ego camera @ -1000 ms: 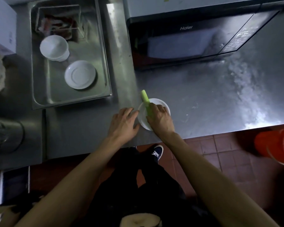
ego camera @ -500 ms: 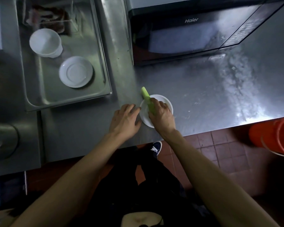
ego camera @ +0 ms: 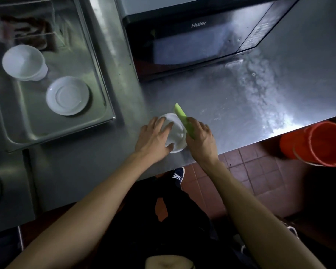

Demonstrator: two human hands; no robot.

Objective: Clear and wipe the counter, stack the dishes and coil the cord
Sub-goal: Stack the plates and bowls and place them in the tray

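Two hands on one small white plate near the front edge of the steel counter, in front of the microwave. Step in hand looks like clearing the counter: getting this plate and the green stick off it so the surface can be wiped.

Left hand: fingers spread and mostly straight, laid over the plate's left side, thumb at its near rim. Reads as steadying or starting a lift, not a full wrap. Right hand: fingers curled around the near end of the green stick, far end pokes out past the plate rim toward the microwave. Can't tell what the stick is, maybe a scraper or a vegetable piece. Can't tell if plate is lifted or still flat.

Next move probably: get the plate to the tray at left, where another white plate and a stack of white cups already sit; stacking plate on plate fits the task. Needs a firmer left-hand hold first. Orange bucket on the floor at right, possible dump spot for the stick. No cord or cloth visible.
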